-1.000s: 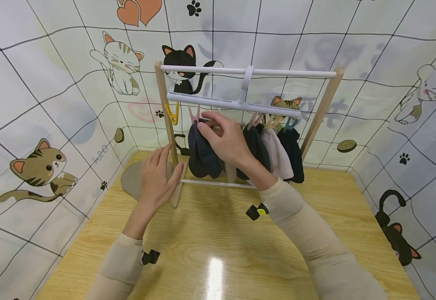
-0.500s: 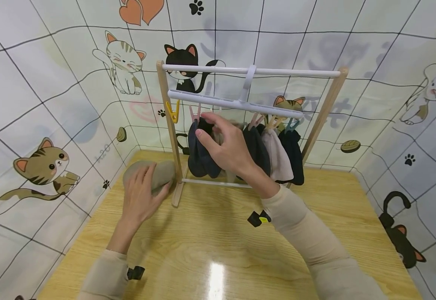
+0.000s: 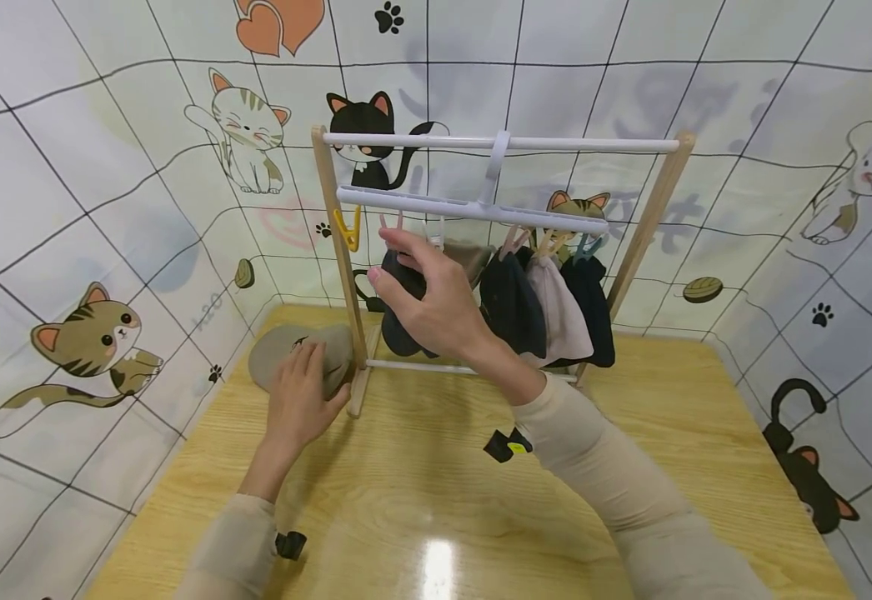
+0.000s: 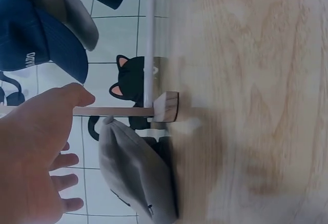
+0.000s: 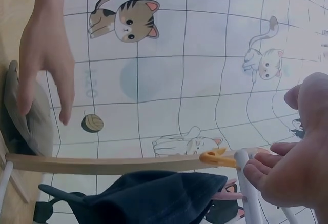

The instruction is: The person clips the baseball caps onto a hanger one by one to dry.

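My left hand (image 3: 303,396) is over a grey cap (image 3: 274,346) lying on the table, fingers loosely spread; contact is unclear in the head view. In the left wrist view, a gap shows between its fingers and the cap. My right hand (image 3: 439,312) is raised in front of the hanging caps, thumb and fingers apart, holding nothing. Partly behind it hangs a navy cap (image 5: 154,198) on a pink clip (image 5: 228,195). A white hanger (image 3: 466,205) carries the clips. Just left of the navy cap, a yellow clip (image 3: 348,231) hangs without a cap.
A wooden rack post (image 3: 340,267) stands between the grey cap and the hanging ones. Farther right hang a dark cap (image 3: 514,296), a pale cap (image 3: 562,308) and another dark cap (image 3: 593,308). A white lower bar (image 3: 413,365) crosses the rack.
My left hand has moved left from the rack post to over the grey cap. My right hand has drawn slightly away from the navy cap, and the hanging caps have swayed.
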The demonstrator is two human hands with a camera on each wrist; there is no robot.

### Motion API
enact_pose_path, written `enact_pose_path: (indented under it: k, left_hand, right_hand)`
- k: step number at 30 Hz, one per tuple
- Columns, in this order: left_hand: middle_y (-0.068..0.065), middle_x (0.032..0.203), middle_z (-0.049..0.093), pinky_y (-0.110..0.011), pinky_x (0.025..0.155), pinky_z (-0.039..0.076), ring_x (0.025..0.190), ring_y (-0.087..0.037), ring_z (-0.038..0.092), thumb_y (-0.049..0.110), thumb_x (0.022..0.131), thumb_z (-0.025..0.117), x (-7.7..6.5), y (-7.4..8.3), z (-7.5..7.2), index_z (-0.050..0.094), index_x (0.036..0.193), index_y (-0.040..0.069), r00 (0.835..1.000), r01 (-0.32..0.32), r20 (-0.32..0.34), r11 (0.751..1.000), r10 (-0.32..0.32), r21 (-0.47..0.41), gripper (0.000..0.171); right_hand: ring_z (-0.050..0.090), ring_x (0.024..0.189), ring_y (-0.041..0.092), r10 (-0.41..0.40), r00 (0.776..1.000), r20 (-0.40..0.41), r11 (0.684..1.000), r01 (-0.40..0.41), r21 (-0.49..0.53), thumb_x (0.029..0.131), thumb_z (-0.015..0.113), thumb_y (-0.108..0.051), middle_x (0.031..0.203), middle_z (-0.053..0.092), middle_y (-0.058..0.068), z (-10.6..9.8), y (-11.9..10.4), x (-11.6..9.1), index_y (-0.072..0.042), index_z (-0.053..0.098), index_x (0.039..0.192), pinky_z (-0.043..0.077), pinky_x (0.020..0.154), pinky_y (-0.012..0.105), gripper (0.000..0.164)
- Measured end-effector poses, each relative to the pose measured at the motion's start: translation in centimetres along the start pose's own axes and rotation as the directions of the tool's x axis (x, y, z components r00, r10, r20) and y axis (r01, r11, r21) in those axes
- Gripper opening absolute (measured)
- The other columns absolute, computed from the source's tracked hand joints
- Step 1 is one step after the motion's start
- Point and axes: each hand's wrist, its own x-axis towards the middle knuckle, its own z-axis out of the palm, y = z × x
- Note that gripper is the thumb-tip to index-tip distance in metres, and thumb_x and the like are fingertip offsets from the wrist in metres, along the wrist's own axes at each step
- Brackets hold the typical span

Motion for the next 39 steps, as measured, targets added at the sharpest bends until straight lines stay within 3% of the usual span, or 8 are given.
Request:
enact_pose_path:
  k: [11,18,24,29,39]
  left_hand:
    - [-0.033,0.164,0.055,-0.074,0.126,0.043,0.159,-0.055,0.048,0.031,0.101,0.083,1.0,-0.4,1.5,0.049,0.163,-0.008,0.998,0.008,0.058,0.998,-0.011,0.056,0.081]
    - [-0.03,0.168,0.053,-0.072,0.129,0.04,0.162,-0.053,0.045,0.033,0.105,0.078,1.6,-0.6,2.1,0.048,0.166,-0.005,0.994,0.033,0.105,0.996,-0.042,0.078,0.078]
    - [-0.029,0.168,0.052,-0.072,0.129,0.039,0.161,-0.053,0.045,0.034,0.106,0.078,1.9,-0.8,2.5,0.049,0.166,-0.002,0.992,0.046,0.116,0.995,-0.056,0.085,0.077]
    - [-0.029,0.165,0.054,-0.072,0.126,0.041,0.157,-0.053,0.047,0.033,0.104,0.081,2.1,-1.0,3.1,0.051,0.163,-0.001,0.993,0.054,0.098,0.993,-0.065,0.108,0.075]
    - [-0.028,0.155,0.062,-0.07,0.114,0.051,0.144,-0.053,0.059,0.031,0.1,0.088,2.7,-1.1,4.3,0.061,0.151,-0.001,0.999,0.032,-0.024,0.987,-0.029,0.157,0.066]
  right_hand:
    - [0.056,0.161,0.021,0.166,0.985,0.052,0.986,-0.167,0.021,0.114,0.062,-0.037,0.178,0.05,0.005,1.7,-0.5,1.2,-0.012,0.046,0.172,0.047,0.13,0.031,0.065]
    - [0.042,0.17,0.02,0.187,0.98,0.069,0.973,-0.195,0.126,0.116,0.06,-0.03,0.183,0.041,0.009,2.5,-0.1,2.0,-0.008,0.034,0.176,0.04,0.134,0.027,0.069]
    - [0.036,0.173,0.017,0.23,0.969,0.088,0.956,-0.242,0.165,0.117,0.059,-0.033,0.186,0.035,0.007,2.8,0.2,2.6,-0.009,0.028,0.179,0.036,0.135,0.023,0.073]
    - [0.033,0.174,0.017,0.252,0.963,0.093,0.95,-0.265,0.168,0.117,0.06,-0.034,0.188,0.031,0.007,3.2,0.1,3.1,-0.009,0.024,0.18,0.035,0.134,0.021,0.077]
    - [0.032,0.175,0.018,0.295,0.953,0.065,0.942,-0.302,0.144,0.116,0.06,-0.033,0.189,0.029,0.009,3.9,-0.5,4.0,-0.008,0.024,0.18,0.035,0.136,0.024,0.077]
